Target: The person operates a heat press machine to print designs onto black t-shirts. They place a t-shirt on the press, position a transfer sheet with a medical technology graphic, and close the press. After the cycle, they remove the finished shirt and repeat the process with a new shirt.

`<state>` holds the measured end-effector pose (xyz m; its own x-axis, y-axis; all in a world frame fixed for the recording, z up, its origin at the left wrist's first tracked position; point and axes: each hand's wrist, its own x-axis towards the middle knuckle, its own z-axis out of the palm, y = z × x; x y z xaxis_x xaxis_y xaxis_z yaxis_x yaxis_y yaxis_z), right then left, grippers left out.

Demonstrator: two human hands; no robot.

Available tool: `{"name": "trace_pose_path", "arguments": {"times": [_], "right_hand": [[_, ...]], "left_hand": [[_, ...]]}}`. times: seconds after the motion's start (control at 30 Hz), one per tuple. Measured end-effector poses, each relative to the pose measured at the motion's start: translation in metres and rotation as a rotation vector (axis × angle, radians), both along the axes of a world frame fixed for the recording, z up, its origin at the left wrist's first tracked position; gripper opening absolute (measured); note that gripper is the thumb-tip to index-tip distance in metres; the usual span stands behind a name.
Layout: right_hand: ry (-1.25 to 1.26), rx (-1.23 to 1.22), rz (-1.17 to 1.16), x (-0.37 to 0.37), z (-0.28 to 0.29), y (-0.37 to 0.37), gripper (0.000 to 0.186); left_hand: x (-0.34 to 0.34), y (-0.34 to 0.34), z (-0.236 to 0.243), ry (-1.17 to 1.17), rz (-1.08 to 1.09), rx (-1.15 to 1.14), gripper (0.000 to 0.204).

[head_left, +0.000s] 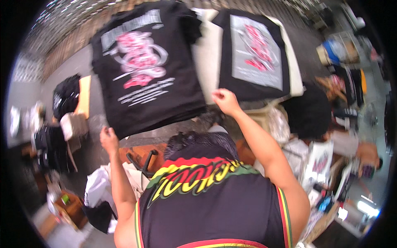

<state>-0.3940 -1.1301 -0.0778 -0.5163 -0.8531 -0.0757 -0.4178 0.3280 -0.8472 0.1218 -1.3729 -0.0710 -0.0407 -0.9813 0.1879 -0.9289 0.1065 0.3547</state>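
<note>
A black T-shirt (147, 70) with a pink and white print is spread out in front of me, its hem toward my body. At the hem's left corner, my left hand (109, 140) is closed on the fabric. My right hand (226, 102) is closed in a pinch at the right corner; the exact grip is small and partly hidden. Right of this shirt lies another black garment (226, 62), on a pale board (292, 68). It carries a grey panel (258, 53) with a similar pink design.
A black plastic bundle (66, 97) sits at the left beside a yellow-orange board (84, 97). Dark cloth (308, 111) is heaped at the right, next to clear plastic wrapping (278, 124). A wooden box (70, 208) stands at the lower left. Another person (366, 153) is at the far right.
</note>
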Motion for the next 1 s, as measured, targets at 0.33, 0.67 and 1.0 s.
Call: {"name": "trace_pose_path", "arguments": {"times": [0.33,0.67,1.0], "right_hand": [[0.93,-0.016,0.335,-0.171,-0.021,0.023,0.02],[0.196,0.22,0.004,-0.214,-0.032,-0.008,0.024],[-0.329,0.386,-0.155,-0.29,-0.063,-0.013,0.018]], "left_hand": [[-0.439,0.11,0.029,0.282,-1.312,0.092,0.04],[-0.535,0.122,-0.059,-0.126,-1.072,0.11,0.063],[-0.538,0.122,-0.051,-0.251,-1.029,0.156,0.068]]}}
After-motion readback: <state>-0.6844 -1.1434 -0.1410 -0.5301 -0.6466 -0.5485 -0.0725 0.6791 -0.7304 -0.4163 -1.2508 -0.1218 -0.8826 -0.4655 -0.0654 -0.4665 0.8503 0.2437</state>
